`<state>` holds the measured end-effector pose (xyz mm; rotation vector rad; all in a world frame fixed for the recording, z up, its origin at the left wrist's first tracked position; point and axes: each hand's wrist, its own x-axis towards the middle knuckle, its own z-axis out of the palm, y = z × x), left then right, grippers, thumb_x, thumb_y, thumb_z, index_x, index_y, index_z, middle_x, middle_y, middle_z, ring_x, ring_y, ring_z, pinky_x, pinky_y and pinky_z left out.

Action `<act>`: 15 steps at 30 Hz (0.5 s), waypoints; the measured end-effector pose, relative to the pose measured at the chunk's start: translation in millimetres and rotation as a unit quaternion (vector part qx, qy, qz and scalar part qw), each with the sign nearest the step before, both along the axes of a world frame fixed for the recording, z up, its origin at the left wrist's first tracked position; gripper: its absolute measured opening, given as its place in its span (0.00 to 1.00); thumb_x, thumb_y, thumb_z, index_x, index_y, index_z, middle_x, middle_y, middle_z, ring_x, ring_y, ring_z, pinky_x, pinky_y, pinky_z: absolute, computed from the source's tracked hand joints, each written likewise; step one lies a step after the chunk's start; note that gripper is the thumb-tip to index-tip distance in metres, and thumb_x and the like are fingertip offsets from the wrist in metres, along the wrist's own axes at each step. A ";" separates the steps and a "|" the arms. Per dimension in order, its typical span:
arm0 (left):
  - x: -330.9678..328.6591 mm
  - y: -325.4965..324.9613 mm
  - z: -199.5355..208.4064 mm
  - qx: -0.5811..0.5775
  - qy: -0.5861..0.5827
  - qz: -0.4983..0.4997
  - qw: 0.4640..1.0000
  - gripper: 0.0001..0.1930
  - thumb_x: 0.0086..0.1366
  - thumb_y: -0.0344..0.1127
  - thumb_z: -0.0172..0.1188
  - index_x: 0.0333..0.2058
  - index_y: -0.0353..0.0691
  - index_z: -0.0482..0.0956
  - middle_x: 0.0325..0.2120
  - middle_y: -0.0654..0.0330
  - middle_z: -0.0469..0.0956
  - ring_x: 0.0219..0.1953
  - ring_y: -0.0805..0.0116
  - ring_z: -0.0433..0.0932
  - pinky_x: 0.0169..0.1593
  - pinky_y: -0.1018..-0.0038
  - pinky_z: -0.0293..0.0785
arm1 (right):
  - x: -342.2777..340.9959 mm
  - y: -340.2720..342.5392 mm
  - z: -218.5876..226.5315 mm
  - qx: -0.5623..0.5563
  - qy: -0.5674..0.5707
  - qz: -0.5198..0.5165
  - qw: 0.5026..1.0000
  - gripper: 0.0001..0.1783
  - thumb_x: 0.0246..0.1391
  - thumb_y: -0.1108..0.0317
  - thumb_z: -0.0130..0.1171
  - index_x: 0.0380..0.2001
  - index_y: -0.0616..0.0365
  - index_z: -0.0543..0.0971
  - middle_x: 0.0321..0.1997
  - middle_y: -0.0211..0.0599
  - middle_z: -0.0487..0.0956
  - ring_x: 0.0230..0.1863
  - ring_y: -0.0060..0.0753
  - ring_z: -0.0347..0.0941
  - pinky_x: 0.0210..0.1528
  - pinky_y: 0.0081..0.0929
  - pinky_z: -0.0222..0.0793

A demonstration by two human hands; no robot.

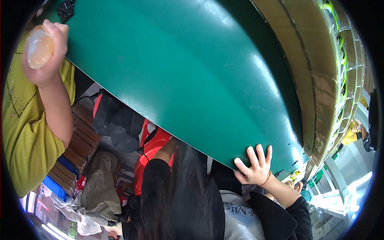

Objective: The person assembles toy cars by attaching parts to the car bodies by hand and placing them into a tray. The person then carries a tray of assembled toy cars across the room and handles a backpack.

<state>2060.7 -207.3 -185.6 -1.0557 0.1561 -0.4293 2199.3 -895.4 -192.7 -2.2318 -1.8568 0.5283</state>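
My right hand [255,170] lies palm down near the edge of a green tabletop [172,76], fingers spread and nothing held. A thin band circles that wrist. My left forearm [165,151], in a pushed-up black sleeve, reaches to the table's near edge beside a red plastic stool [154,146]. The left hand itself is hidden there by the edge. At the far left another person's hand [56,38] grips a translucent, round-ended object [40,49], whose kind I cannot make out.
Cardboard sheets or boxes [300,44] line the table's far right side, with bright green items [341,60] along them. A small black object [65,11] lies at the upper left. Below stand a dark bag [120,124], wooden slatted crates [80,148] and piled cloth [102,180].
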 end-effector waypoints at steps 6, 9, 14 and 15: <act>16.2 -40.8 116.7 0.248 0.011 0.046 0.968 0.28 0.66 0.28 0.62 0.60 0.22 0.61 0.50 0.43 0.69 0.49 0.52 0.68 0.59 0.62 0.67 | -8.9 1.9 2.7 0.085 0.041 -0.009 0.995 0.33 0.47 0.48 0.63 0.61 0.22 0.78 0.67 0.41 0.74 0.68 0.57 0.66 0.75 0.75 0.37; -21.5 -80.8 53.3 0.423 -0.025 -0.058 0.904 0.27 0.67 0.29 0.61 0.59 0.23 0.63 0.49 0.43 0.71 0.48 0.52 0.70 0.57 0.61 0.69 | -5.9 4.0 1.9 0.057 0.036 -0.035 0.997 0.34 0.43 0.48 0.65 0.59 0.22 0.79 0.66 0.43 0.74 0.67 0.59 0.68 0.75 0.76 0.39; -59.9 -207.9 -121.8 0.762 -0.143 -0.297 0.557 0.23 0.68 0.34 0.59 0.57 0.27 0.70 0.46 0.42 0.76 0.45 0.50 0.76 0.53 0.58 0.75 | -8.8 4.0 14.0 0.051 0.018 -0.072 0.996 0.34 0.39 0.46 0.67 0.56 0.24 0.82 0.71 0.46 0.72 0.71 0.62 0.65 0.77 0.72 0.40; -63.7 -232.4 -154.4 0.805 -0.167 -0.331 0.463 0.22 0.68 0.35 0.59 0.57 0.28 0.71 0.46 0.42 0.77 0.45 0.49 0.78 0.52 0.58 0.76 | -5.3 4.7 19.9 0.050 0.018 -0.077 0.996 0.35 0.39 0.46 0.68 0.57 0.27 0.82 0.71 0.48 0.72 0.72 0.62 0.65 0.77 0.71 0.41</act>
